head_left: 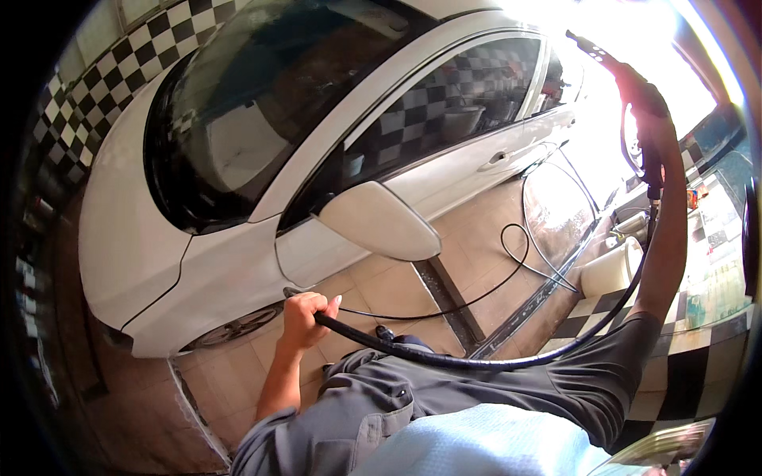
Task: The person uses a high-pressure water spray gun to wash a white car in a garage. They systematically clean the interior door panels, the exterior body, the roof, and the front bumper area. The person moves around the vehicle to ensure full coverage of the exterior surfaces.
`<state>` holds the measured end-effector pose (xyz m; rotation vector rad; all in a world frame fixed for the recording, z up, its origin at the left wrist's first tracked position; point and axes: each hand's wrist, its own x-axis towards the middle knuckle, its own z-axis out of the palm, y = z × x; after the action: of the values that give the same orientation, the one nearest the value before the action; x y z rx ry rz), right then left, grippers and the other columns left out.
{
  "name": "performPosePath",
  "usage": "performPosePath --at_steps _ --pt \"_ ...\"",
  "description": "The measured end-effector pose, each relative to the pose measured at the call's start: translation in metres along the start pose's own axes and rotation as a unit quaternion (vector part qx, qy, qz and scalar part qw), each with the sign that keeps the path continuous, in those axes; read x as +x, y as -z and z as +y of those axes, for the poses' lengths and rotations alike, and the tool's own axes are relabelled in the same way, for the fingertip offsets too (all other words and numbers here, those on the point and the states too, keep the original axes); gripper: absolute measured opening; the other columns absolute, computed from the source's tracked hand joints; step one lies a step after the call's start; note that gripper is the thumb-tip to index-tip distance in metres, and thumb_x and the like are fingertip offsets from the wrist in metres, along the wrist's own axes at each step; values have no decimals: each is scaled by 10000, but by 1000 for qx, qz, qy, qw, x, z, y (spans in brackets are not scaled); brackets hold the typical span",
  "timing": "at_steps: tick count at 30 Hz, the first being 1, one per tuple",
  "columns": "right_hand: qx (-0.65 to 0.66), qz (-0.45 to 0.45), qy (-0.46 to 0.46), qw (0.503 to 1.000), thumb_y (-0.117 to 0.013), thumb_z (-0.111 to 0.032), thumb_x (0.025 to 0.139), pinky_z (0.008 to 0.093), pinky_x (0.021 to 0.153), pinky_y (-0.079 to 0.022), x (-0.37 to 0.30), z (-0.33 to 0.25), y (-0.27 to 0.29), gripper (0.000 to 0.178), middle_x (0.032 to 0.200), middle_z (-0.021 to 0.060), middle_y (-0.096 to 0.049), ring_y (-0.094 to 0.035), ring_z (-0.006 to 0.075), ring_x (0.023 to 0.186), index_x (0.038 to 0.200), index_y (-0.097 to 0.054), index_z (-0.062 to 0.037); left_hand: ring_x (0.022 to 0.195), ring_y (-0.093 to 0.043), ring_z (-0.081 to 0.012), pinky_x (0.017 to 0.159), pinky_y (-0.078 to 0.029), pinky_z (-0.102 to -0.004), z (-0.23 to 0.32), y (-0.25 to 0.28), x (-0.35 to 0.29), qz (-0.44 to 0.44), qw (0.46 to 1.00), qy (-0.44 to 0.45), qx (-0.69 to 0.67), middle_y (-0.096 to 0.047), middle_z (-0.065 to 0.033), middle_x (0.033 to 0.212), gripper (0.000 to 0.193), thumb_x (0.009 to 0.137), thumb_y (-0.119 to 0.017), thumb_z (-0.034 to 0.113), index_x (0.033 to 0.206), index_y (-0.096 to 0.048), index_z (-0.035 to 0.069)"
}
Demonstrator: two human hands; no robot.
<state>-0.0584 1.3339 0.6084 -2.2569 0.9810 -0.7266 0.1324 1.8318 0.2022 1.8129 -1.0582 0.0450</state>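
My left hand [305, 320] is closed round a black hose [476, 363] low in front of my body, beside the front wheel of a white car [238, 258]. From there the hose sweeps across my waist and up to a spray gun [641, 99]. My right hand [652, 123] grips that gun, arm raised at the far right, with its nozzle tilted up and leftward toward the bright opening. Strong glare blurs the fingers there. The car's side mirror [382, 222] lies between my two hands. No spray shows from the nozzle.
Loops of thin black hose [520, 238] lie on the tiled floor beside the car. A white bucket [613, 268] stands at the right near a checkered ledge. A dark floor drain channel [448, 297] runs by my feet. Checkered tiles [151, 47] cover the wall behind the car.
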Motion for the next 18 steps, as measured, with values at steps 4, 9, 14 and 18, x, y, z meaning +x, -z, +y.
performPosePath --at_steps 4,9,14,18 --pt "46 -40 31 998 -723 -291 758 287 436 -470 23 -1 -61 366 702 38 -586 -540 130 496 992 -603 -37 421 -363 -296 427 -262 -395 -15 58 -40 22 997 54 55 -372 -122 466 461 767 -716 108 493 -352 35" --pt "-6 -48 67 997 -724 -301 745 293 435 -463 11 -78 -80 345 679 34 -575 -535 131 491 941 -607 -42 437 -394 -317 433 -286 -410 -21 66 -53 -9 999 50 -1 -383 -126 477 453 789 -696 151 501 -366 36" --pt "-8 -90 119 989 -725 -311 732 299 434 -457 42 -130 -136 327 657 30 -564 -531 132 487 889 -612 -47 424 -380 -313 424 -271 -394 -45 85 -67 47 996 77 6 -395 -127 473 448 785 -697 130 496 -368 34" --pt "-10 -132 178 975 -725 -318 722 304 433 -451 82 -177 -183 315 640 27 -555 -527 133 483 848 -615 -51 404 -362 -288 415 -259 -383 -55 96 -69 100 987 115 41 -371 -122 462 454 776 -704 106 495 -354 32"
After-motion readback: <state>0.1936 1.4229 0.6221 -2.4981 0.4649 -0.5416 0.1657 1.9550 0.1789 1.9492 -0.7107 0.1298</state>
